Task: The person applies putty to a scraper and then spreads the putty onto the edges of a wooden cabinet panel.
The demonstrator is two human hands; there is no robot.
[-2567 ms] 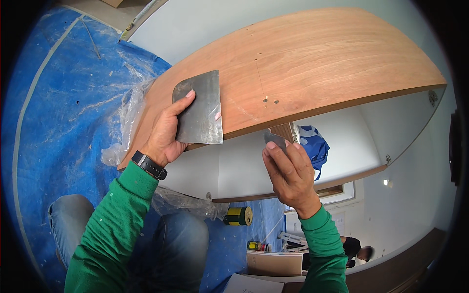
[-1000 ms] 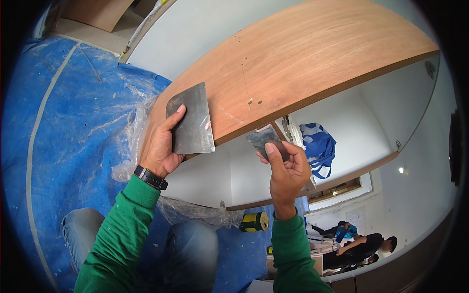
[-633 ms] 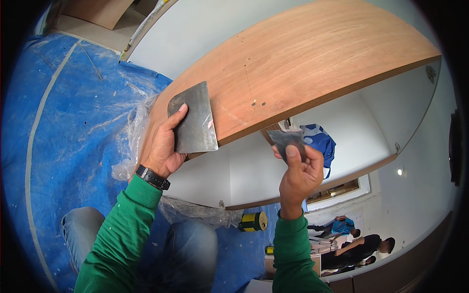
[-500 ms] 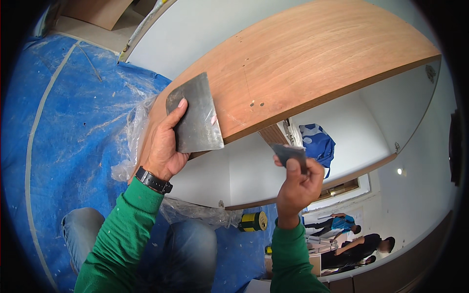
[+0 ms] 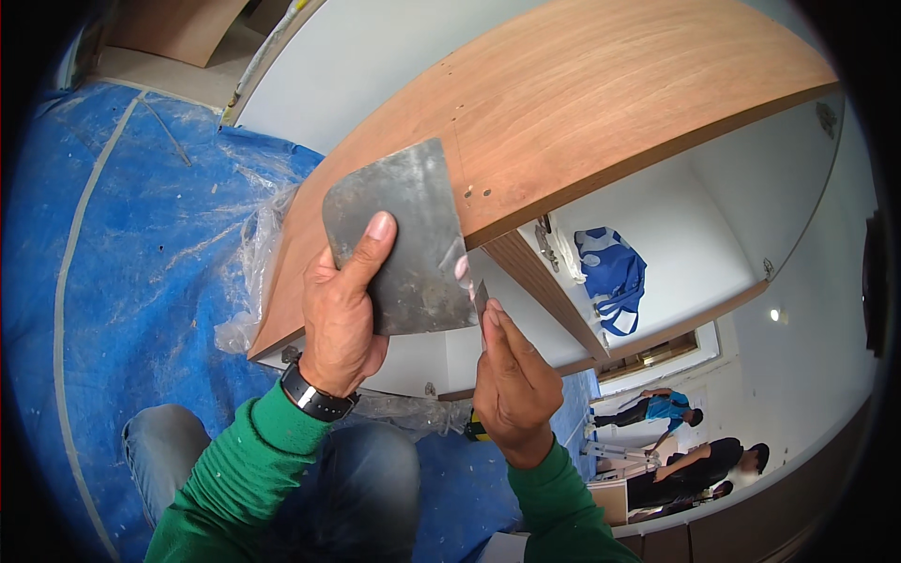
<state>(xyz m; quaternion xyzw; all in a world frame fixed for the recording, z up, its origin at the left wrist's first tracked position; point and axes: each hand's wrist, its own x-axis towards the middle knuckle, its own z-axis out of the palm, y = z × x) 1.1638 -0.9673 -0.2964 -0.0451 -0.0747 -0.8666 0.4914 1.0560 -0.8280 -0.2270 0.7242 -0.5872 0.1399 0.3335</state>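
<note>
My left hand (image 5: 340, 310) grips a flat grey metal plate (image 5: 413, 206), thumb laid across its face and fingers underneath. A small pinkish-white dab of paste (image 5: 461, 268) sits near the plate's right edge. Between the thumb and fingers of my right hand (image 5: 514, 385) is a thin dark scraper blade (image 5: 481, 302), seen nearly edge-on beside the plate's lower right edge. Whether the blade touches the plate I cannot tell. Behind the plate stretches a wooden panel (image 5: 601, 103) with a few small dark holes in its surface.
Below the panel, a white-lined cabinet (image 5: 685, 225) holds a blue bag (image 5: 610, 281). Blue sheeting (image 5: 160, 281) covers the floor, with clear plastic (image 5: 253, 272) against the panel's end. A can (image 5: 477, 427) is partly hidden behind my right hand. Several people (image 5: 694, 474) are at lower right.
My right hand has moved left with the scraper blade, up to the plate's edge, and the blade has turned edge-on. The plate has shifted slightly right and looks larger.
</note>
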